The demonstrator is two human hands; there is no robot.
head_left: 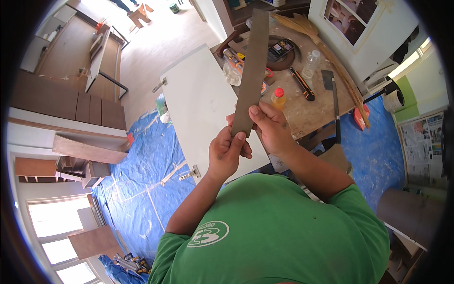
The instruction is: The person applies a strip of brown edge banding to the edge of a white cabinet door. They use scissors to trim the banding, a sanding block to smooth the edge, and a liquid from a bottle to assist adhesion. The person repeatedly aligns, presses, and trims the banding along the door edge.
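A long, flat grey-brown strip, like edging or laminate, is held between my two hands, slanting up and away over the work surface. My left hand pinches its near end, thumb on top and fingers curled underneath. Just above and to the right, my right hand grips the strip's right edge with the thumb pressed on its face. Beneath the strip lies a white door panel with a metal hinge at its far left and another hinge nearer me.
The brown worktable carries a black-and-orange utility knife, a clear bottle, a red-capped bottle, a phone and a straw broom. A long-handled tool crosses its right edge. Blue sheeting covers the floor.
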